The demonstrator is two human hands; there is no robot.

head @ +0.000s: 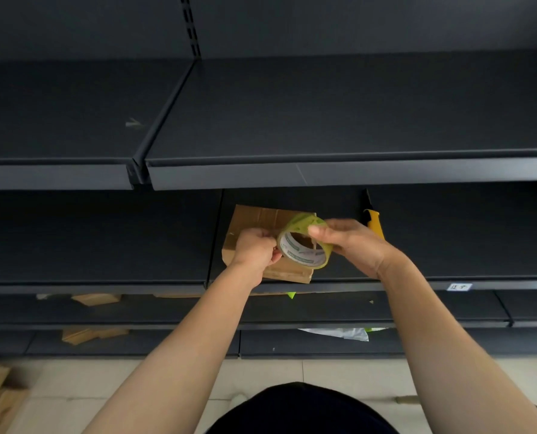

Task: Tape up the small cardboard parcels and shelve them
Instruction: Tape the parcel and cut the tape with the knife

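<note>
The right hand [351, 242] held the tape roll [304, 245] above the middle shelf [448, 245], its fingers curled over the far rim and, as far as could be seen, the thumb under the near side. The left hand [254, 249] had its fingertips pinched tight against the roll's left edge, seemingly picking at the free end of the yellowish clear tape. Whether that end was already lifted could not be made out. The step in hand looked like starting a strip. To do it well, the right hand would need to keep the roll steady while a nail found the seam. The end should then be peeled flat and straight, so that the tape neither split nor folded onto itself. The cardboard parcel [260, 219] lay on that shelf just beneath both hands, with creased flaps showing at its far side. What it held, if anything, was hidden. A yellow-handled knife [374, 220] lay on the same shelf just right of the parcel, ready for cutting. The shelf below carried a cardboard piece [96, 298] at the left and a green scrap [291, 295] near its front edge. The lowest shelf held more cardboard [92, 335] and a white plastic sheet [342, 334].
</note>
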